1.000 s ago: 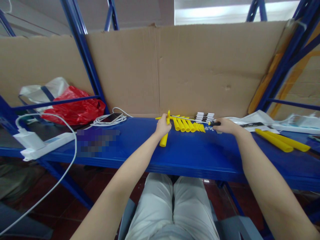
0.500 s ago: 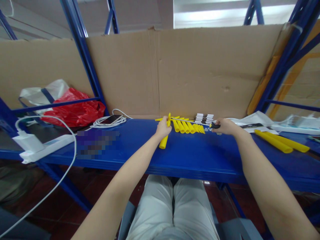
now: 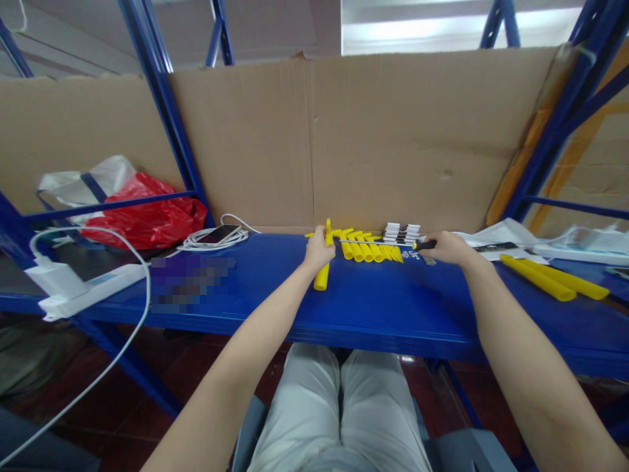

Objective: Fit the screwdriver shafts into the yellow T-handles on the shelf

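Observation:
My left hand (image 3: pixel 319 248) is closed around a yellow plastic piece with a tube-like lower end (image 3: pixel 322 278), held over the blue table. In my right hand (image 3: pixel 446 248) is the black handle of a long-shafted screwdriver (image 3: pixel 383 243). Its thin metal shaft points left toward the yellow piece; a small gap seems to lie between its tip and that piece. Beneath the shaft, several yellow tubes (image 3: pixel 361 252) lie in a row, with small yellow wedge-like parts (image 3: pixel 392 253) at their right. Small metal pieces (image 3: pixel 410 254) are scattered below the screwdriver handle.
Black-and-white bundled pieces (image 3: pixel 401 233) stand by the cardboard wall (image 3: pixel 393 144). Two yellow tubes (image 3: pixel 545 278) lie at the right of the blue table (image 3: pixel 383 314). On the left are a coiled white cable (image 3: pixel 211 239), a power strip (image 3: pixel 93 292) and a red bag (image 3: pixel 147 213).
The screwdriver has backed off slightly to the right, and its tip now shows apart from the yellow piece. My left hand has shifted a little left with that piece.

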Available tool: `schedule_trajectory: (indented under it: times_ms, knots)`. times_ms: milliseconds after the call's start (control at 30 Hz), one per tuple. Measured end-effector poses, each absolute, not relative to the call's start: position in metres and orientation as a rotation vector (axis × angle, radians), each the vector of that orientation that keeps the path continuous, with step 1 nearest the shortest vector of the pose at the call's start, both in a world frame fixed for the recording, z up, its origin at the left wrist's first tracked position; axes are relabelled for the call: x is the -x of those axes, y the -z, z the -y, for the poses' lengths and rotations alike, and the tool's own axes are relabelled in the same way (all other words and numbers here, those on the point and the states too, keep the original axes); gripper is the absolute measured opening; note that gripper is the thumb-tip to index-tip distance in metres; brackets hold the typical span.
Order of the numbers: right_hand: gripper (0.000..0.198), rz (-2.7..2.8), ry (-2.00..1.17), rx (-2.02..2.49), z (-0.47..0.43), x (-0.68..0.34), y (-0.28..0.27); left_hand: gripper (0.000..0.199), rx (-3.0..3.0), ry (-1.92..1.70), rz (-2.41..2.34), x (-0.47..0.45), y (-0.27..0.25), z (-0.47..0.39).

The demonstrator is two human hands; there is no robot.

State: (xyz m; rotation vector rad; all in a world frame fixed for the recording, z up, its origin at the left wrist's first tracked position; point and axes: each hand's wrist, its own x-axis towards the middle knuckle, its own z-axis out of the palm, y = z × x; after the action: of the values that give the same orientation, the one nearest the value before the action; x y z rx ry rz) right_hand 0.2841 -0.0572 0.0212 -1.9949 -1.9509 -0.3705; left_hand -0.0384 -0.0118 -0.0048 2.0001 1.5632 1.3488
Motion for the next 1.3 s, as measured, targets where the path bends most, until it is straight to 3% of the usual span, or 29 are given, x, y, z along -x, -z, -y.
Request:
schedule_trajectory:
  times_ms: [200, 533, 833, 1067, 1300]
  knots:
    - [0.007, 2.084, 0.275, 1.968, 0.055, -0.284, -0.018, 0.049, -2.003, -1.386, -1.534, 0.039, 0.005, 0.01]
    - [0.011, 2.296, 0.003, 1.842, 0.051, -0.246, -0.01, 0.049, -2.206, -1.267, -1.265, 0.031, 0.007, 0.013]
    - [0.01, 2.422, 0.035, 1.57, 0.041, -0.21, 0.012, 0.055, -2.361, -1.092, -1.034, 0.022, 0.016, 0.016]
    - [0.023, 2.137, 0.005, 1.302, 0.047, -0.189, 0.007, 0.053, -2.446, -1.034, -0.958, 0.017, 0.014, 0.022]
    - [0.018, 2.017, 0.024, 1.241, 0.051, -0.175, 0.008, 0.052, -2.487, -1.0, -0.944, 0.017, 0.013, 0.026]
